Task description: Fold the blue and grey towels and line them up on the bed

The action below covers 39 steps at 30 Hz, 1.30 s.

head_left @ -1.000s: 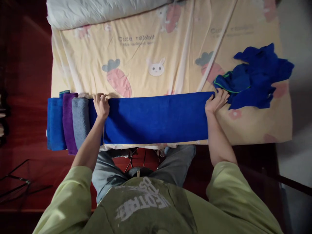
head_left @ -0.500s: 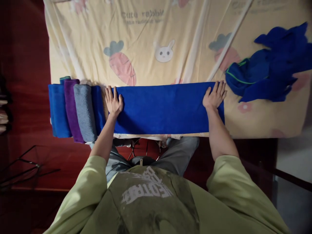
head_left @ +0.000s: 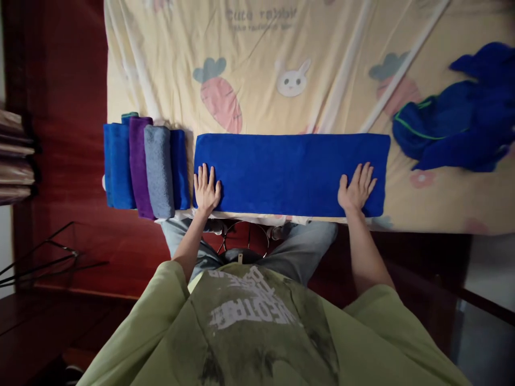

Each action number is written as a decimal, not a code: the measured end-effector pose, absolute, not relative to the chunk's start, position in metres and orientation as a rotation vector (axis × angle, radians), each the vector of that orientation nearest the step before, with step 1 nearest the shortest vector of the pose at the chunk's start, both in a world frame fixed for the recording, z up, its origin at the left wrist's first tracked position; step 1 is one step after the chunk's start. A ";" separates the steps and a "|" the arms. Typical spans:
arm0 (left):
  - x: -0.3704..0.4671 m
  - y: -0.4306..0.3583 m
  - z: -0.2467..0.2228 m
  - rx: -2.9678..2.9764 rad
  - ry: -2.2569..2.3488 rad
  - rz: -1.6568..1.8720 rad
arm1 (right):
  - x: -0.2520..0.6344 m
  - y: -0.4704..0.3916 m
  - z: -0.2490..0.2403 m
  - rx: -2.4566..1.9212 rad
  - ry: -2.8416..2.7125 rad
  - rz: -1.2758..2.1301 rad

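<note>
subsequently, both hands had shifted from the far corners of the blue cloth (head_left: 281, 171) toward its near edge. the left hand (head_left: 206, 195) and right hand (head_left: 354, 192) rested palm-down near opposite ends, fingers spread, pinching nothing. the cloth lay flat on the patterned sheet (head_left: 261, 80), just beside the folded towels (head_left: 159, 166); its far edge, now uncovered, appeared sufficiently straight and smoothed.
</note>
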<state>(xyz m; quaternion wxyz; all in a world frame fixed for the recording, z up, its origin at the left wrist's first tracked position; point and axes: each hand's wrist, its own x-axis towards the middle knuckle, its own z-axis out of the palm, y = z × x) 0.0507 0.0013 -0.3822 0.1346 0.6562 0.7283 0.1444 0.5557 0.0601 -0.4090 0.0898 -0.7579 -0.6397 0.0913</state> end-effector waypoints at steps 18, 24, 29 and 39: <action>0.050 -0.045 -0.392 1.787 2.115 0.516 | 0.573 0.024 -0.384 -2.508 -1.725 0.116; 0.045 -0.060 -0.354 1.843 2.051 0.637 | 0.517 -0.008 -0.345 -2.391 -1.549 0.175; 0.017 -0.167 -0.342 1.809 2.114 0.716 | 0.439 -0.140 -0.362 -1.963 -1.444 0.390; -0.007 -0.268 -0.367 1.615 2.402 0.665 | 0.411 -0.204 -0.361 -1.851 -1.351 0.635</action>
